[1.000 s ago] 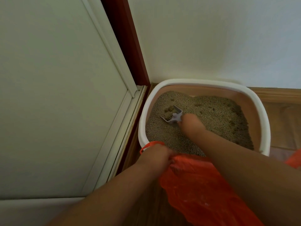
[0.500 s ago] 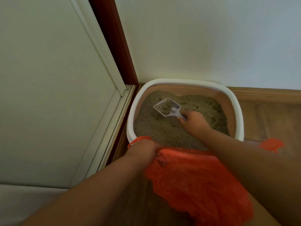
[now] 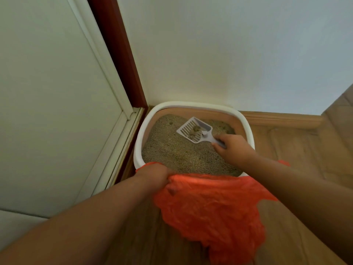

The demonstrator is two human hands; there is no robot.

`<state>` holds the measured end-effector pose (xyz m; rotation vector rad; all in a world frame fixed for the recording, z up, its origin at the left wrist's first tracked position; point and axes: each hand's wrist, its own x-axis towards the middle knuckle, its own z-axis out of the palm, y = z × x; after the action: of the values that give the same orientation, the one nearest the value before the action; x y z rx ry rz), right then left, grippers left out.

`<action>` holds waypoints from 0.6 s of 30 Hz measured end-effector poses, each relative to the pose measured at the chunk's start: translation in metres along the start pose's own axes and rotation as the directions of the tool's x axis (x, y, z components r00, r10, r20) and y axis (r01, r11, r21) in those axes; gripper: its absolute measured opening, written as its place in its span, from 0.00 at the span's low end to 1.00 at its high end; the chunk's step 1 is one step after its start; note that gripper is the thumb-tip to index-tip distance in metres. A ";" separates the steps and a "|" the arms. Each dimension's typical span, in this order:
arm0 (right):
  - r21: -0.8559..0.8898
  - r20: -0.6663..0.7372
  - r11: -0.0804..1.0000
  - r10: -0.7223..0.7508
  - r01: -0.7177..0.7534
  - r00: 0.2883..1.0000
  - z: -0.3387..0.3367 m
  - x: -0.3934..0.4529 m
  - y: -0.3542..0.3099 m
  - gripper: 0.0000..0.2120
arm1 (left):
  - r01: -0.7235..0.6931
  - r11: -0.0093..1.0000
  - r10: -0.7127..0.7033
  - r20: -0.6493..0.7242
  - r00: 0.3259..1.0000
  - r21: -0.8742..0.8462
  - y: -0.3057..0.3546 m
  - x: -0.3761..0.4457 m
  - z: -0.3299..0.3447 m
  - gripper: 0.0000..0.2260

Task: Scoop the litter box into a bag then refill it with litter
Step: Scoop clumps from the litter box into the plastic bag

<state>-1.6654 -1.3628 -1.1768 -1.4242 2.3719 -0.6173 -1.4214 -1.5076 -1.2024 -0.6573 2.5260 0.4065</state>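
A white-rimmed litter box (image 3: 140,134) sits in the room's corner, filled with tan litter (image 3: 172,150). My right hand (image 3: 236,150) grips the handle of a white slotted scoop (image 3: 191,129), which is lifted above the litter with a few brown clumps lying in it. My left hand (image 3: 152,175) grips the edge of an orange plastic bag (image 3: 210,207) at the box's near rim. The bag hangs crumpled over the floor in front of the box.
A white door panel (image 3: 57,111) with a dark red frame (image 3: 118,54) stands on the left. A white wall (image 3: 229,54) rises behind the box. Wooden floor (image 3: 296,150) and baseboard (image 3: 280,120) extend to the right.
The scoop has come up out of the litter, level now, carrying clumps, and has shifted right. My left hand keeps its hold on the bag. The view has moved.
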 end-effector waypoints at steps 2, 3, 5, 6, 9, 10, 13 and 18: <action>0.007 -0.001 1.000 -0.004 0.004 1.000 0.000 -0.005 0.000 0.13 | -0.002 1.000 0.002 -0.021 1.000 0.029 0.003 -0.002 -0.003 0.16; 0.015 0.010 1.000 -0.001 0.001 1.000 0.000 -0.006 0.000 0.13 | 0.007 1.000 -0.006 -0.034 0.999 0.025 0.003 -0.002 -0.003 0.18; 0.048 0.024 0.999 0.024 -0.025 0.999 -0.002 -0.009 0.001 0.13 | 0.029 0.999 -0.030 -0.058 0.998 -0.013 0.005 -0.004 -0.003 0.24; 0.055 0.021 0.998 0.035 -0.036 0.999 -0.004 -0.009 0.002 0.14 | 0.030 0.999 -0.033 -0.076 0.997 -0.035 0.006 -0.005 -0.004 0.26; 0.043 0.012 0.998 0.038 -0.038 0.999 -0.015 -0.009 0.005 0.15 | 0.004 0.999 -0.010 -0.152 0.988 -0.044 0.005 -0.010 -0.008 0.26; 0.046 0.012 0.998 0.039 -0.039 0.999 -0.019 -0.009 0.005 0.15 | -0.001 1.000 -0.002 -0.179 0.984 -0.021 0.004 -0.012 -0.010 0.24; 0.104 0.006 0.993 0.060 -0.061 0.998 -0.031 -0.009 0.008 0.14 | -0.003 0.995 0.024 -0.214 0.977 0.098 0.000 -0.017 -0.013 0.21; 0.198 0.070 0.975 0.090 -0.102 0.994 -0.038 -0.010 0.014 0.12 | 0.070 0.990 -0.063 -0.064 0.996 0.119 -0.005 -0.019 -0.015 0.15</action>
<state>-1.6893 -1.3408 -1.1507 -1.2173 2.2440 -0.7541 -1.4100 -1.5104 -1.1803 -0.7139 2.5538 0.2107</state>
